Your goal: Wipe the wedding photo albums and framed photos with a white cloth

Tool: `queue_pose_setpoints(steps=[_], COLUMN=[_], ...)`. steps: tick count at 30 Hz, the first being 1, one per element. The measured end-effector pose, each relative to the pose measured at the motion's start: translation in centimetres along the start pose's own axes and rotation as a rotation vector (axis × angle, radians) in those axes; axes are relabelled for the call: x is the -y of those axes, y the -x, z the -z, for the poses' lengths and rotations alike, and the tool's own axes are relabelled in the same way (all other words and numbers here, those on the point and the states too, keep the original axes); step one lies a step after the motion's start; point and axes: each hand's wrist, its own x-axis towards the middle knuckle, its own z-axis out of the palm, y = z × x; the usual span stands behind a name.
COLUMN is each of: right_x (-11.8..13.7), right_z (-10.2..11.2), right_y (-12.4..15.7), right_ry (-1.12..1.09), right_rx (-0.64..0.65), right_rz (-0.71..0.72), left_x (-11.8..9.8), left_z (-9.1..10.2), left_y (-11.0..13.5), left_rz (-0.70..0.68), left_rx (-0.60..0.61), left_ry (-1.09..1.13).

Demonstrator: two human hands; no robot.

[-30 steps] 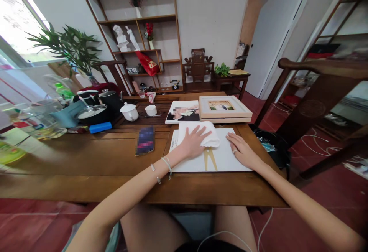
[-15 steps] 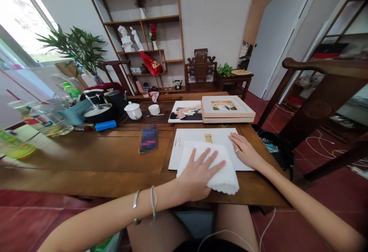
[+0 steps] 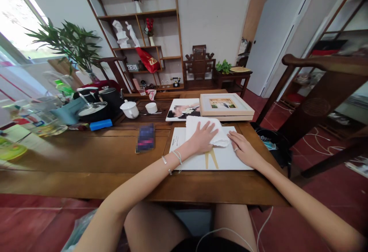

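Observation:
A white cloth (image 3: 192,126) lies over the far part of a flat white panel (image 3: 230,160) on the table. My left hand (image 3: 203,137) presses flat on the cloth, its fingers spread. Two tan strips (image 3: 212,158) show on the panel below that hand; the cloth hides their upper ends. Near the panel's right edge, my right hand (image 3: 243,148) rests on its surface with the fingers stretched out, a ring on one of them. Small print (image 3: 178,138) is visible at the panel's left side.
Behind the panel lie a photo print (image 3: 184,110) and a pale wooden picture frame (image 3: 227,108). A phone-like dark object (image 3: 145,137) is to the left. Farther left are a white lidded cup (image 3: 130,109), a blue block (image 3: 101,124) and bottles. A wooden chair (image 3: 319,91) stands right.
My left hand has slid the cloth away from me, towards the panel's far edge, uncovering the near part and the tan strips. My right hand stays in about the same place.

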Motion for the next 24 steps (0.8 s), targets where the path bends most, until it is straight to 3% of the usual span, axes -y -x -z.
queue_pose_setpoints(steps=[6, 12, 15, 18, 21, 24], right_x=[-0.3, -0.5, -0.7, -0.9, -1.1, -1.3], right_z=[-0.1, -0.2, -0.1, 0.0, 0.1, 0.0], right_y=[-0.1, 0.0, 0.1, 0.1, 0.0, 0.0], right_ry=[0.022, -0.005, -0.036, -0.046, -0.038, -0.032], right_rx=[-0.005, -0.007, 0.007, 0.012, 0.015, 0.012], right_rz=[0.028, 0.021, 0.027, 0.026, 0.034, 0.06], left_x=[-2.3, -6.3, -9.2, -11.2, -11.1, -9.1], left_z=[1.2, 2.4, 2.1, 1.6, 1.7, 1.9], left_y=[1.0, 5.2, 6.8, 6.9, 5.4, 3.2], left_rz=[-0.102, -0.206, -0.173, -0.076, 0.032, 0.103], left_rx=[0.026, 0.006, -0.024, -0.033, 0.034, 0.083], left_ry=[-0.061, -0.061, -0.052, -0.058, -0.07, -0.076])
